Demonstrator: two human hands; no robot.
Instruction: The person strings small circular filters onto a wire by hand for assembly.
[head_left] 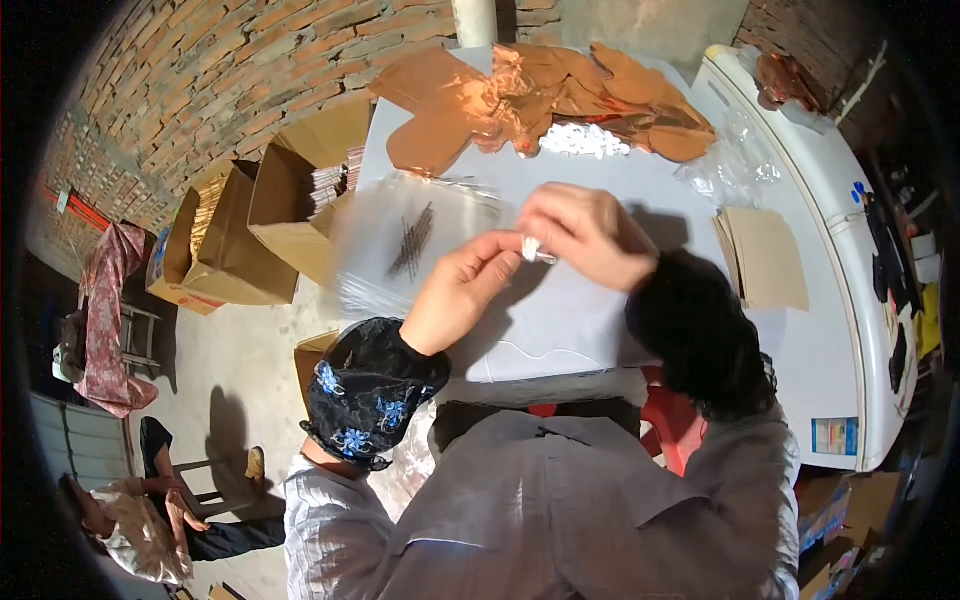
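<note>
Above the middle of the table, my left hand [462,292] pinches a small white piece [531,247] between thumb and forefinger. My right hand [588,235] meets it from the other side, fingers curled in against the same piece and slightly blurred. What the piece is, I cannot make out. A loose white thread [545,354] lies on the table near its front edge. Left of my hands, thin dark sticks or wires [411,240] rest on a stack of clear plastic bags [365,262]. Farther back is a pile of small white pieces [583,140].
Crumpled copper-coloured foil sheets [440,110] cover the table's far side. Brown cardboard sheets [765,258] lie at right, beside a long white appliance [830,220]. Open cardboard boxes [290,200] stand left of the table. Another person [145,520] sits at lower left.
</note>
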